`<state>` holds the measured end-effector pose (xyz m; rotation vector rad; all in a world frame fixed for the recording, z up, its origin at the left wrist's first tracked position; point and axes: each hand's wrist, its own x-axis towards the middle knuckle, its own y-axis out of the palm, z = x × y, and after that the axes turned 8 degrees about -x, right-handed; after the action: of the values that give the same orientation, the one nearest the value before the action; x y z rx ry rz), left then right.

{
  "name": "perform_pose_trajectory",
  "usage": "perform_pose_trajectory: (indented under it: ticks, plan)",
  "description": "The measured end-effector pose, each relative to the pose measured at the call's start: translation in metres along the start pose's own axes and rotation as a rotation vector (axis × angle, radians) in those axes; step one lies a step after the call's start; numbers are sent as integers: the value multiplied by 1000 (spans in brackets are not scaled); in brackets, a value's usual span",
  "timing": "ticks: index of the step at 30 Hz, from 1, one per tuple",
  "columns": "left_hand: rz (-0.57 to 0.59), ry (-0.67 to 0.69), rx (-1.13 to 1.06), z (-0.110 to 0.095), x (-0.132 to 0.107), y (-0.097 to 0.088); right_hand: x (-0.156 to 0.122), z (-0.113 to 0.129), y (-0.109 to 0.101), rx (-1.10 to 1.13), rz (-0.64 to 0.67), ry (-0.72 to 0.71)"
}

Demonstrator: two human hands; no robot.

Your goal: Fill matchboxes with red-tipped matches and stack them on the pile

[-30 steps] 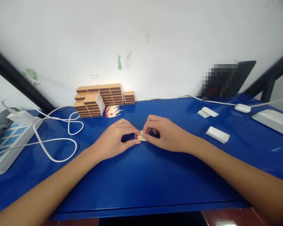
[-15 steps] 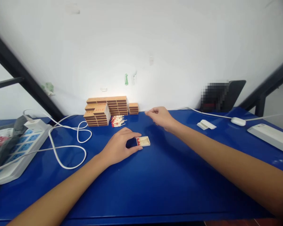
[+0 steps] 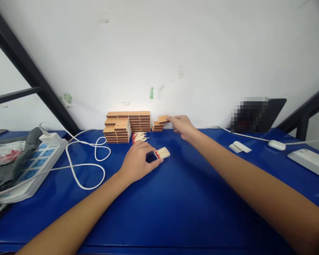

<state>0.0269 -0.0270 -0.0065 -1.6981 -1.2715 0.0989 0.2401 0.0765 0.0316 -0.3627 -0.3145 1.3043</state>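
Between the thumb and fingers of my left hand (image 3: 138,160) is a small white matchbox tray (image 3: 165,156), filled with red-tipped matches and turned slightly at an angle. My right hand (image 3: 183,126) pinches one matchbox cover (image 3: 163,119), orange on top with a dark side, held tilted over the right part of a short stack of matchboxes (image 3: 156,127); whether it still touches the stack is unclear. To the left, a larger stack of matchboxes (image 3: 139,122) stands against the wall. In front of it lies a heap of loose matches (image 3: 140,137).
White cables (image 3: 103,160) loop across the left of the blue table (image 3: 159,209), beside a power strip (image 3: 39,163) and a grey plastic bag (image 3: 5,166). On the right are white pieces (image 3: 239,146), a small white cable box (image 3: 276,145), a white block (image 3: 309,161) and a dark object (image 3: 276,113).
My right hand has taken hold of the top matchbox cover from the short stack and lifted and tilted it. The tray in my left hand has turned a little. The view has shifted slightly.
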Motion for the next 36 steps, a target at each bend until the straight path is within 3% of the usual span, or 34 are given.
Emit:
perform_pose_trajectory:
  ticks: [4,7,14,22,36]
  plan:
    - [-153,-68,62,3,3,-6,-39,-27,-44,34,73,-137]
    - [-186,-98,68,3,3,-7,-67,-47,-59,30,199,-147]
    - [-188,-41,16,4,2,-4,-92,-50,-45,63,232,-164]
    - [-164,-11,-44,5,1,-6,-93,-59,-42,103,189,-151]
    - [-185,17,-34,-2,0,-7,-96,-59,-40,155,232,-140]
